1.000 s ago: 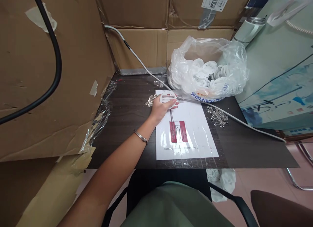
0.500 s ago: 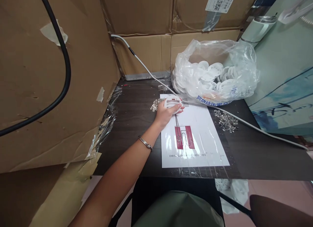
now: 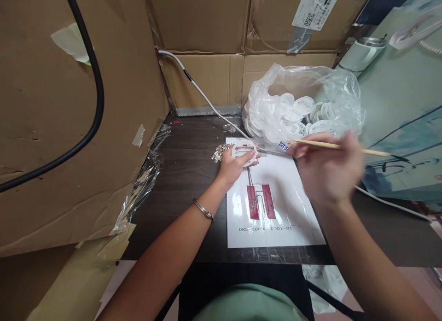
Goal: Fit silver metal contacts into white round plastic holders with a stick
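The white disc (image 3: 243,149), with slots across its face, sits near the centre of the frame, gripped at its edge by the left hand (image 3: 232,168), thumb on top. A metal bracelet (image 3: 203,209) rings that wrist. At the right of the frame, the right hand (image 3: 331,173), somewhat blurred, has its fingers closed round a thin pale stick (image 3: 375,152) with a dark tip pointing right, well apart from the disc. Just left of the disc lies a pile of small metal pieces (image 3: 219,153). The disc is above the top of a printed sheet (image 3: 293,233) with a red diagram, lying on the dark table (image 3: 179,183). In the upper right, a clear plastic bag (image 3: 257,113) holds more white discs (image 3: 304,107), and a white cable (image 3: 205,96) runs diagonally in front of it.
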The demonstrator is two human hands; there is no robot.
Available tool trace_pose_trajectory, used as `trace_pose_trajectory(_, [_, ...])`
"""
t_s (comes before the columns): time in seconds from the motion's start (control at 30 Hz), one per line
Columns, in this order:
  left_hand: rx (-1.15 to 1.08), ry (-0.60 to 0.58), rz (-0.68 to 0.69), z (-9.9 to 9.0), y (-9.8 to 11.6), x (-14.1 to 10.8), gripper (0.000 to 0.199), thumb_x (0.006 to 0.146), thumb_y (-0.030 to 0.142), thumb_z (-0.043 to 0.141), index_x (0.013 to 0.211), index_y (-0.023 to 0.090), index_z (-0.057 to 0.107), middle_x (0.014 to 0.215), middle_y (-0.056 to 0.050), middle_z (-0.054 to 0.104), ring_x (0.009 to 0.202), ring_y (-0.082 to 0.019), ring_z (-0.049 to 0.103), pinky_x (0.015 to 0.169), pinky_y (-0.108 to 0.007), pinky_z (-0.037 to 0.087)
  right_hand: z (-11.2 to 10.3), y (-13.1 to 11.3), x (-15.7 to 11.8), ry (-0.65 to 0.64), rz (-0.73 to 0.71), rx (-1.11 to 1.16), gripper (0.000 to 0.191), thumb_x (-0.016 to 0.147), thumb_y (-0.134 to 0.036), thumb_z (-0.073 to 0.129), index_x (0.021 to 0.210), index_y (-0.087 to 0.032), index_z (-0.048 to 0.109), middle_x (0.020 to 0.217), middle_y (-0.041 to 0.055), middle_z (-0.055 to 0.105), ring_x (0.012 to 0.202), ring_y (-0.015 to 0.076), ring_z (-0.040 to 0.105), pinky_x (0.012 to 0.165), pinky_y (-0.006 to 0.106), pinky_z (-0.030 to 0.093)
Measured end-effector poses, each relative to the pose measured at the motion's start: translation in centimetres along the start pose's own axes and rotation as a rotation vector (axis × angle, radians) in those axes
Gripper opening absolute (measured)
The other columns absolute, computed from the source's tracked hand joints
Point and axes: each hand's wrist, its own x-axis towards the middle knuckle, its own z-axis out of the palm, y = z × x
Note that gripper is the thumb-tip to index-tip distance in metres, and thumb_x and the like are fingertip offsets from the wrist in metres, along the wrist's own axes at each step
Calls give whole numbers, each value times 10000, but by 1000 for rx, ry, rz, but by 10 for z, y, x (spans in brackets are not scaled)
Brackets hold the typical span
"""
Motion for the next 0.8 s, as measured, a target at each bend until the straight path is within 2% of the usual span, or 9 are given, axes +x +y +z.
trace_pose_trajectory(0.07, [-2, 7, -15, 0, 1, -1, 315, 671, 231, 789, 953, 130, 694, 960, -84, 732, 834, -201, 715, 673, -282, 601, 2, 27, 13, -23, 97, -36, 470, 835, -615, 544, 647, -194, 636, 557, 19, 570, 501, 124, 538, 544, 294, 472])
trace_pose_trajectory(0.13, [12, 15, -15, 1, 1, -1, 316, 688, 241, 778, 976, 137, 699, 962, -82, 737, 858, -203, 712, 677, -283, 605, 2, 53, 22, -86, 192, -95, 440, 801, -622, 599, 734, -194, 674, 638, 38, 642, 496, 124, 549, 516, 297, 469])
trace_pose_trajectory(0.23, [48, 48, 5, 2, 0, 0, 272, 721, 272, 743, 946, 125, 703, 919, -84, 736, 819, -213, 711, 626, -295, 609, -2, 75, 26, -128, 195, -81, 398, 783, -607, 639, 786, -211, 678, 719, 46, 687, 524, 122, 564, 484, 284, 457])
trace_pose_trajectory(0.33, [71, 71, -10, 3, 0, 1, 248, 765, 281, 683, 949, 116, 693, 877, -95, 738, 752, -217, 716, 584, -302, 606, -7, 81, 25, -147, 137, -79, 276, 737, -481, 753, 739, -224, 655, 684, 15, 674, 507, 106, 544, 453, 259, 433])
trace_pose_trajectory(0.43, [104, 37, -31, 4, 0, 2, 253, 783, 294, 651, 962, 116, 682, 876, -106, 742, 711, -223, 721, 571, -304, 602, -11, 83, 25, -164, 121, -63, 215, 713, -386, 797, 736, -223, 658, 650, -5, 656, 500, 98, 542, 439, 241, 420])
trace_pose_trajectory(0.6, [162, 12, -32, 5, 0, 2, 274, 783, 311, 625, 960, 109, 675, 861, -110, 742, 634, -217, 711, 520, -298, 585, -12, 86, 27, -179, 172, -32, 235, 698, -404, 796, 760, -215, 672, 679, 0, 654, 532, 99, 563, 442, 234, 431])
trace_pose_trajectory(0.8, [169, -23, -47, 3, 1, 2, 287, 765, 337, 630, 932, 108, 677, 770, -105, 731, 580, -206, 695, 487, -277, 561, -10, 83, 28, -197, 217, -38, 301, 642, -451, 824, 725, -215, 656, 649, -15, 617, 490, 83, 520, 424, 237, 429])
